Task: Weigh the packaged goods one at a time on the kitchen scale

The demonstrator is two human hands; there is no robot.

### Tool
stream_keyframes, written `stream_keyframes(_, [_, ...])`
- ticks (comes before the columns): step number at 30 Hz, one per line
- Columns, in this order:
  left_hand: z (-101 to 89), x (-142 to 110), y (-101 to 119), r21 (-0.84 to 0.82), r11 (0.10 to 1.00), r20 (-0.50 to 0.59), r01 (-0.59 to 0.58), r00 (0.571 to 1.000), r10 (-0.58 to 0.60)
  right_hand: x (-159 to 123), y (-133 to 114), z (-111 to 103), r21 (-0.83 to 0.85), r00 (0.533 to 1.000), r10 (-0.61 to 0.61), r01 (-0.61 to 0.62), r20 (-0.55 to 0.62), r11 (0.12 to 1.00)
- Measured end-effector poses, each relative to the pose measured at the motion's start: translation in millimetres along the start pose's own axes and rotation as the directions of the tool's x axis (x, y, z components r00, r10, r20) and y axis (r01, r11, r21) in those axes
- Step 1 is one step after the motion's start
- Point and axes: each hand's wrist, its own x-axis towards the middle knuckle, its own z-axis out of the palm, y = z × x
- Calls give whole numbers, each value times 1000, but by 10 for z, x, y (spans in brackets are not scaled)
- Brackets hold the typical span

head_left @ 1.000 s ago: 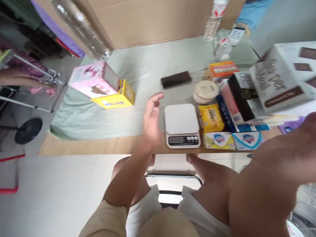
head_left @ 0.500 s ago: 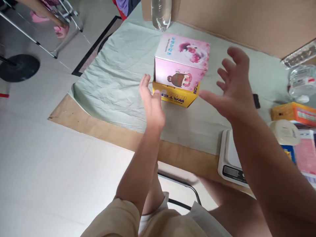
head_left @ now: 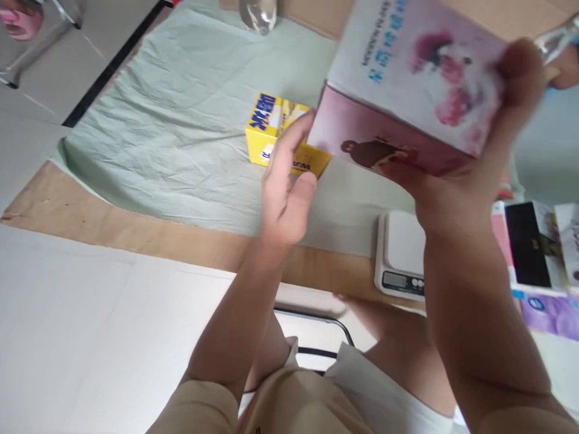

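A pink and white cardboard box (head_left: 402, 90) with flower and cartoon-figure prints is held in the air, tilted, by my right hand (head_left: 465, 193). Thumb below and fingers at the far right side grip it. On the cloth stands a yellow box (head_left: 259, 147) with blue lettering, partly covered by my left hand (head_left: 287, 202). That hand is open, its fingers stretched out in front of the yellow box. Its fingertips come close to the pink box's left corner; whether they touch I cannot tell.
A pale green cloth (head_left: 181, 120) covers the table. A white kitchen scale (head_left: 402, 244) sits near the front edge. Clear bottle (head_left: 260, 15) and cardboard stand at the back. Packages, including a purple one (head_left: 552, 316), lie on the right.
My right hand has taken hold of the pink box and lifted it off the yellow box, up and to the right. My left hand stays beside the yellow box. The view has shifted.
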Motion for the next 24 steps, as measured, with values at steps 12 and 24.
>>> stream_keyframes(12, [1198,-570,138,54,862,318,505,809,-494,-1870,-12,-1108,-82,890,366,-400,-270,913])
stream_keyframes(24, [1226,-574,-185,164,854,55,494,860,-508,-2211,-75,-1070,-100,839,391,-457,-377,884])
